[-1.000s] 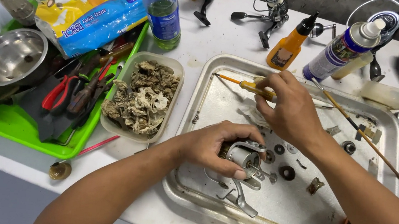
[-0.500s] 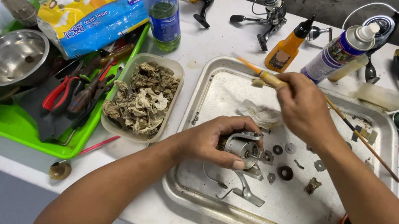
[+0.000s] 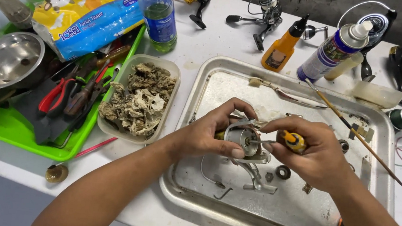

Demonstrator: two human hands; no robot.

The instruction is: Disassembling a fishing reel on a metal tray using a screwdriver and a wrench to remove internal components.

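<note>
Far left: round steel bowl on bright green plastic tray, red-handled pliers beside. Beige tub of soiled crumpled tissue next. Left hand, fingers curled, grips grey metal fishing-reel body over dented aluminium tray. Right hand, closed on yellow-handled screwdriver, tip against reel. Thin wooden brush at right.

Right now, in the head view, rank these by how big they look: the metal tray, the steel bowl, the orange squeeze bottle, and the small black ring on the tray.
1. Metal tray, by far the largest.
2. Steel bowl.
3. Orange squeeze bottle, which sits farther from the camera, so the gap to the bowl is less sure.
4. Small black ring, the smallest.
</note>
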